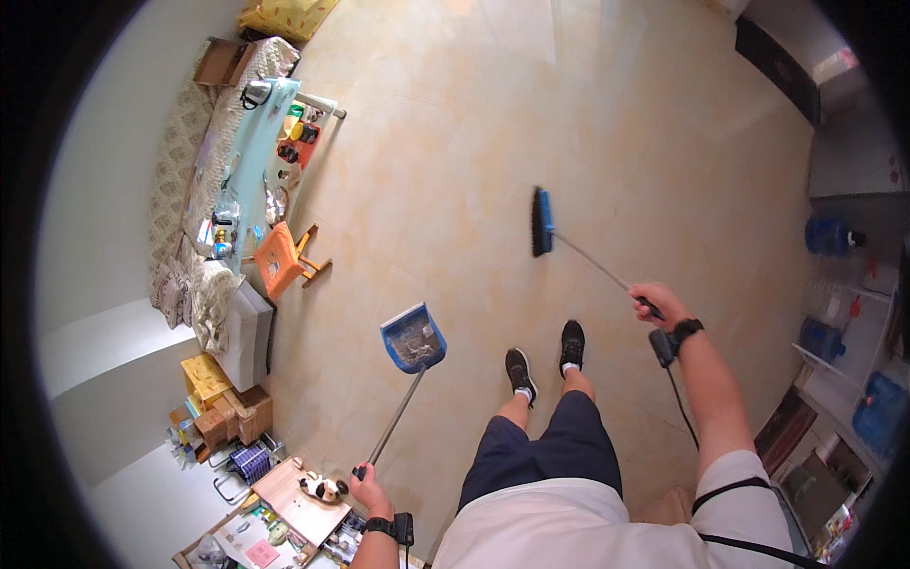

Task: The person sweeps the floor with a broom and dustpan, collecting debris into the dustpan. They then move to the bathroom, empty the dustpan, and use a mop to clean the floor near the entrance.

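Indoors, a blue broom with black bristles (543,221) angles over a glossy beige floor (455,171) ahead of two black shoes with white soles (572,346) — its dark grip wrapped in the person's right hand (662,305). To its left, a blue scoop-shaped dustpan (428,363) carries grey debris (409,343), its long metal handle clasped at the end by the left hand (370,490). Near that hand, a black-and-white toy (322,488) lies on a pale wooden desk (282,486). Farther off, an orange-seated wooden stool (277,262) stands beside a long desk with a light-blue top (248,156) — crowded with small household items.
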{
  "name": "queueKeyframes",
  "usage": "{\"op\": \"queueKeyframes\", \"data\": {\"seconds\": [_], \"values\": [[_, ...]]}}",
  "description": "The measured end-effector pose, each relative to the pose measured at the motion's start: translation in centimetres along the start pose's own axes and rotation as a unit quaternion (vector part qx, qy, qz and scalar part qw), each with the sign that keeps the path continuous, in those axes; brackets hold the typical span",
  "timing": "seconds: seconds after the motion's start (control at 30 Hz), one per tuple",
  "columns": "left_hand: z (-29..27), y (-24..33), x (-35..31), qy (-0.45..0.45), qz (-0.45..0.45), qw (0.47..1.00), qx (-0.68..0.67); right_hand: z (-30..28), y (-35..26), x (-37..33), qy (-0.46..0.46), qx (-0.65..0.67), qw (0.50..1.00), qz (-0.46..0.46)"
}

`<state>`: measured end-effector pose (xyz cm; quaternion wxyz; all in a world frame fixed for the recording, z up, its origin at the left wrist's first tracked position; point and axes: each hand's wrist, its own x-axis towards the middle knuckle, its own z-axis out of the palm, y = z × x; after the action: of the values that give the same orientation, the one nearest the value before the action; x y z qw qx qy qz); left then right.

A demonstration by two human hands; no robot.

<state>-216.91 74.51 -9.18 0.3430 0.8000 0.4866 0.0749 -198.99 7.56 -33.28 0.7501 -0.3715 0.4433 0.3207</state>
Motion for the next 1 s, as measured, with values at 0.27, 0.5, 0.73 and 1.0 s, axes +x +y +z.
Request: {"op": "queueKeyframes", "data": {"seconds": [0.27,0.5,0.73,1.0], "values": [[1.4,-0.3,5.5,-0.029,0.028,0.995,-0.091,7.1,2.7,-10.6,-0.008,-0.067,0.996,-0.052],[6.1,8.2,17.5,-0.041,0.027,0.995,-0.088,26.8,-1.8,3.5,0.036,-0.265,0.955,-0.128],[8.2,17.0,24.9,-0.035,0.073,0.996,-0.048,45.6,-13.8,22.1,-0.017,-0.172,0.972,-0.158],[11.1,22.9,27.2,-0.029,0.057,0.997,-0.052,43.8,-21.6,35.0,0.093,-0.465,0.864,-0.170]]}}
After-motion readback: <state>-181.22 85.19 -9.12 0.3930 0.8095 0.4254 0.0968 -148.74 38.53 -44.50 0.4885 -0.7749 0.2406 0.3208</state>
